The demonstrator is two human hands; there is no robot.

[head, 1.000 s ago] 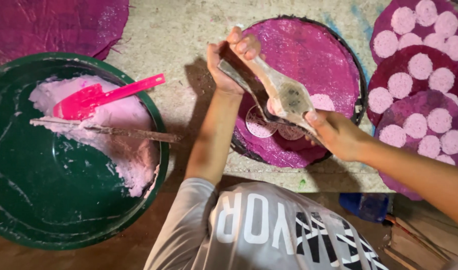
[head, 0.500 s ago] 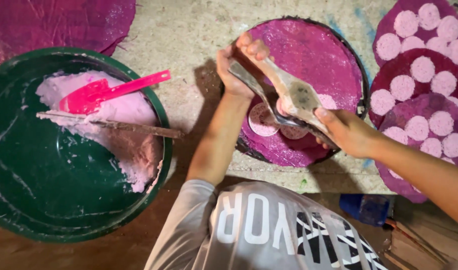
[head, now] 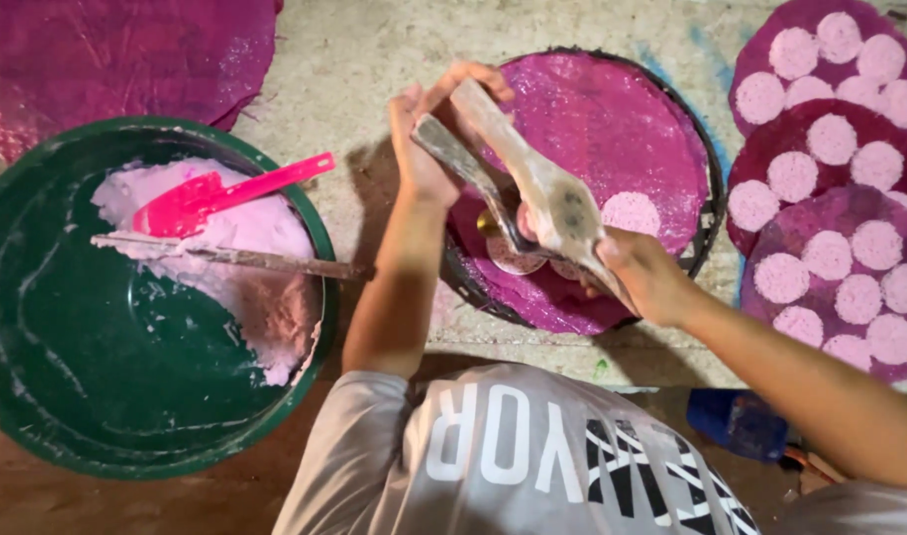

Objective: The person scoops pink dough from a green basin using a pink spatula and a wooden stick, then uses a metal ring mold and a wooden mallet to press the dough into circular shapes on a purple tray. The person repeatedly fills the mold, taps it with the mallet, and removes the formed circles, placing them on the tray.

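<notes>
Left hand (head: 424,149) and right hand (head: 643,272) clasping wooden press (head: 547,203), fingers wrapped round handles, held over round purple-lined tray (head: 661,119), raised slightly since earlier, pink dough disc (head: 632,211) beside.

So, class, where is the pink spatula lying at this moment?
In the head view, on the left, the pink spatula lies on the pale pink dough inside the green basin, just above a wooden stick.
</notes>
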